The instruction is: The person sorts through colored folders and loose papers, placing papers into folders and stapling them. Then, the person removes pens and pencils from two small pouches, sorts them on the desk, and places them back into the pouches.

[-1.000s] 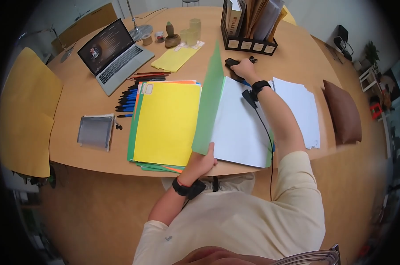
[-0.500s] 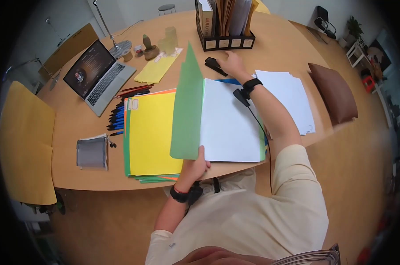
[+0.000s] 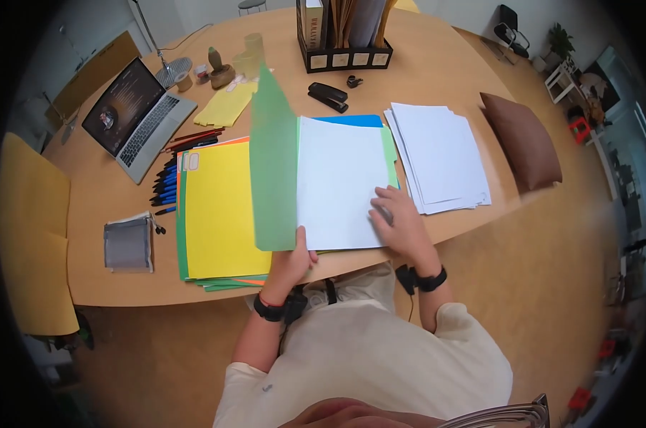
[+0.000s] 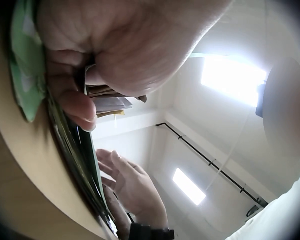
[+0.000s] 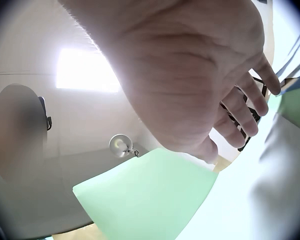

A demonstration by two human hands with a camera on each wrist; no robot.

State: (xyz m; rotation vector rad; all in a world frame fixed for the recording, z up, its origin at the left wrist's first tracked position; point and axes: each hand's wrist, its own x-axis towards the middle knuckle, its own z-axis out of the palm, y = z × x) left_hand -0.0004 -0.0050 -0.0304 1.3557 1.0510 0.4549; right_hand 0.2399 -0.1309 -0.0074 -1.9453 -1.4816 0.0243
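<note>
A green folder (image 3: 274, 171) stands opened, its cover raised and its other side bearing a stack of white paper (image 3: 341, 189). At the fold's near edge my left hand (image 3: 291, 267) holds the folder, thumb on top and fingers underneath. In the left wrist view, those fingers (image 4: 77, 107) curl round the edge of the folder. My right hand (image 3: 403, 222) is over the paper's near right edge, fingers spread and loosely bent. The right wrist view shows its palm (image 5: 185, 95) with nothing held, beside the white sheets.
A yellow folder (image 3: 219, 214) tops a pile at left, with pens (image 3: 166, 187) beside it. Behind the paper lie a black stapler (image 3: 328, 97) and a small black item (image 3: 354, 81). Loose white sheets (image 3: 441, 157) and a brown pouch (image 3: 523, 143) are at right.
My right hand has drawn back from beside the stapler to the paper's near right edge, leaving the small black item behind. The left hand keeps its hold on the green folder.
</note>
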